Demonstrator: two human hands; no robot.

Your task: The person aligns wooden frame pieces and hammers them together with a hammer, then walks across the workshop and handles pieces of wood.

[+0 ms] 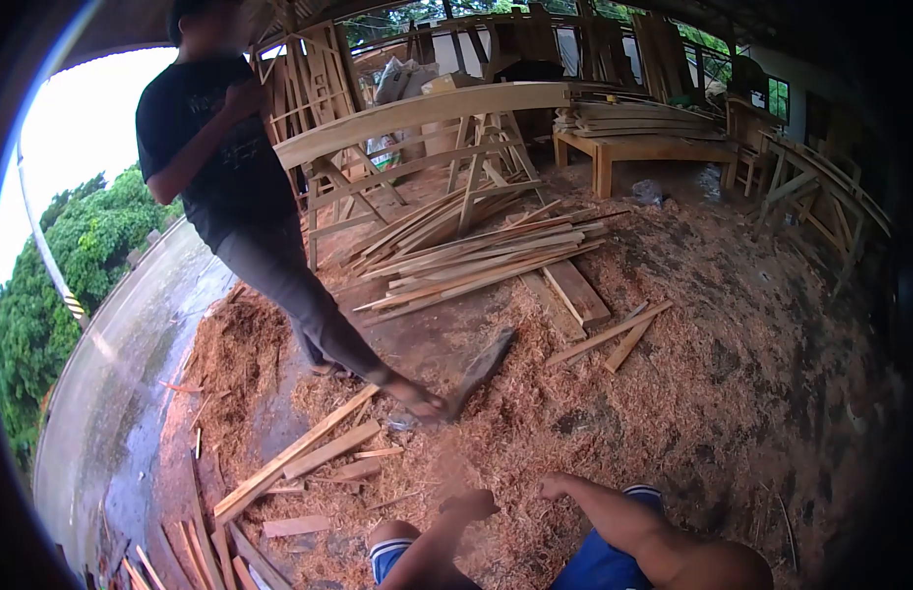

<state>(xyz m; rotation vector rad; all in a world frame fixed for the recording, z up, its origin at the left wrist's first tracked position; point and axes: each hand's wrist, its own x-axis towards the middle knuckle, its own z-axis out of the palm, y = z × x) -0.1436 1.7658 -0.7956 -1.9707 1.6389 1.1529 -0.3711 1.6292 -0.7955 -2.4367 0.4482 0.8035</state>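
My left hand [470, 504] hangs low between my knees, just above the wood shavings [520, 536]. Motion smears its fingers, so I cannot tell whether they are apart or closed. To its right, my right hand [559, 485] is also low over the shavings, its fingers looking curled in. Whether anything is inside that hand is hidden. Ahead of both hands, a dark, weathered piece of wood [483, 369] lies on the shavings, beside the foot of another person [220, 147].
Wood offcuts [299, 452] lie to the left. Beyond are a stack of long strips [496, 256], a thick plank [576, 295] and a long curved board [427, 106] on sawhorses. A wooden table [602, 162] holding boards stands at the back. A wet road [122, 364] runs at left.
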